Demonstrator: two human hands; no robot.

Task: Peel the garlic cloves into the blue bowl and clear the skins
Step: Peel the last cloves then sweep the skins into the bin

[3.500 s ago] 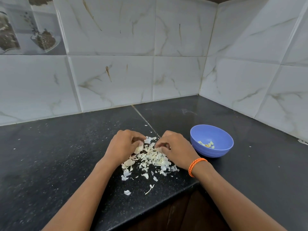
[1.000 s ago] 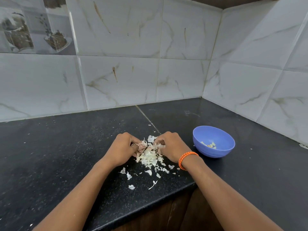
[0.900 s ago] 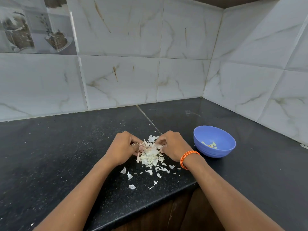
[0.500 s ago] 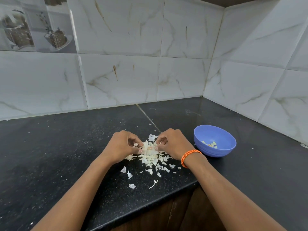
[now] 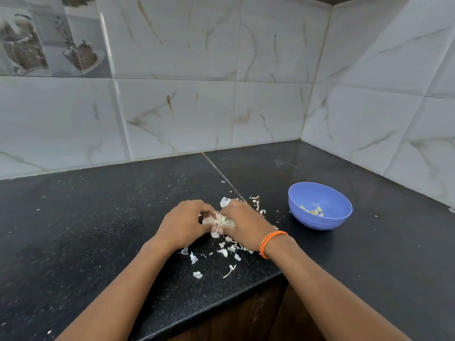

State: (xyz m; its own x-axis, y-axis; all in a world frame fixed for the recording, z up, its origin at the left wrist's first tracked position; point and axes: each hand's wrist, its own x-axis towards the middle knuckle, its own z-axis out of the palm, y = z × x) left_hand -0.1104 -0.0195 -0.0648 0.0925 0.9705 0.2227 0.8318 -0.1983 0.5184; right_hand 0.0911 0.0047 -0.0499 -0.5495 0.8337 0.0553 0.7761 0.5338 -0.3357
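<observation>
Both hands, left (image 5: 183, 223) and right (image 5: 242, 223), clench a heap of papery white garlic skins (image 5: 219, 221) near the black table's front edge; the round blue plastic bowl (image 5: 320, 205) sits nearer the right hand.

- No readable text, labels, brands, numbers or signs anywhere in view.
- Picture tile (image 5: 49, 38) on the wall, upper left: printed images only, no lettering legible.
- Blue bowl (image 5: 320, 221): plain, unmarked.
</observation>
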